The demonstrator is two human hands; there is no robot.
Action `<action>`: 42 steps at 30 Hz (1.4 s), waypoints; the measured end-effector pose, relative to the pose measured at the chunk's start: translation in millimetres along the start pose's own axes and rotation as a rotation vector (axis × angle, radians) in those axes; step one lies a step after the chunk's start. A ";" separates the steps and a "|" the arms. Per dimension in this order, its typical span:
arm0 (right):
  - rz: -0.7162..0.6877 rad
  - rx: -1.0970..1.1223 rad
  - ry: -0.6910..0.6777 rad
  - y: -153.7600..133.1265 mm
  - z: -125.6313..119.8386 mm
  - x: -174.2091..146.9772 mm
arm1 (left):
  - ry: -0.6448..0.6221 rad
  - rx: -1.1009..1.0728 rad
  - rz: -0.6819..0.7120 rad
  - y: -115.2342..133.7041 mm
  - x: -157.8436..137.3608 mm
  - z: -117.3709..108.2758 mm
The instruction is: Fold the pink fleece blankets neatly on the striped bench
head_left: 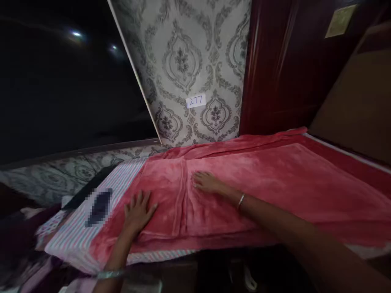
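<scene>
Left hand point(137, 213): lower left, fingers spread on red blanket point(275, 183)
Right hand point(207, 182): centre, flat on it, fingers slightly parted

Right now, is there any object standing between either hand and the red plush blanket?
No, nothing visible: the left hand and the right hand both rest palm-down directly on the red plush blanket.

Patterned wall point(183, 36) with a paper label point(196, 100) reading 277.
Left of the label, a large black screen point(70, 85); right of it, a glossy dark red panel point(277, 77), with a yellowish plate point(341, 21) farther right and higher. Well below and left of the label, a heap of cloth point(50, 228).
</scene>
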State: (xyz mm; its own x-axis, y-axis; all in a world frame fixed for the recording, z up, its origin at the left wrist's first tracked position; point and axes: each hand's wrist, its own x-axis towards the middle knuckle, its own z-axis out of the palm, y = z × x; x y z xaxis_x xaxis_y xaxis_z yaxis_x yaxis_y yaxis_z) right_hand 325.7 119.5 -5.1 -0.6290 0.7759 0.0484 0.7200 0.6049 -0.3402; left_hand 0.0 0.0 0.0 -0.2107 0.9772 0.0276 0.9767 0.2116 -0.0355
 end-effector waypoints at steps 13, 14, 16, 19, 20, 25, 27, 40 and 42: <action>0.115 0.045 0.051 -24.7 -30.3 81.8 | 0.006 -0.056 0.091 23.9 133.0 -40.4; 0.116 0.044 0.062 -28.4 -31.2 94.5 | 0.009 -0.057 0.095 22.8 140.3 -39.7; 0.113 0.038 0.091 -33.7 -29.5 118.0 | 0.013 -0.056 0.103 20.3 153.7 -37.0; 0.073 0.000 0.119 -33.1 -14.2 141.9 | 0.020 -0.038 0.109 17.6 171.1 -27.9; 0.061 -0.013 0.110 -30.3 -6.0 146.1 | 0.016 -0.034 0.101 17.1 176.0 -23.1; 0.095 -0.037 0.079 -11.1 33.1 148.4 | -0.040 -0.076 0.035 15.9 190.5 5.6; 0.098 -0.055 0.091 -7.1 39.3 147.0 | -0.051 -0.103 0.046 14.7 192.2 13.0; 0.127 -0.068 -0.077 -15.2 13.3 133.8 | 0.082 0.002 0.007 32.2 176.3 0.4; 0.104 -0.061 -0.114 -25.7 5.0 119.2 | 0.107 0.033 -0.013 39.9 164.4 -10.3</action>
State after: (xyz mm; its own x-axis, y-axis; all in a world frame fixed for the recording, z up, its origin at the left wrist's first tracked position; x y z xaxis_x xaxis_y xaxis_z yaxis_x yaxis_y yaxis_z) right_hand 230.7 195.6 4.6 -0.5770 0.8116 -0.0919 0.7971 0.5349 -0.2802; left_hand 4.7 168.9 13.4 -0.2162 0.9670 0.1351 0.9716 0.2267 -0.0677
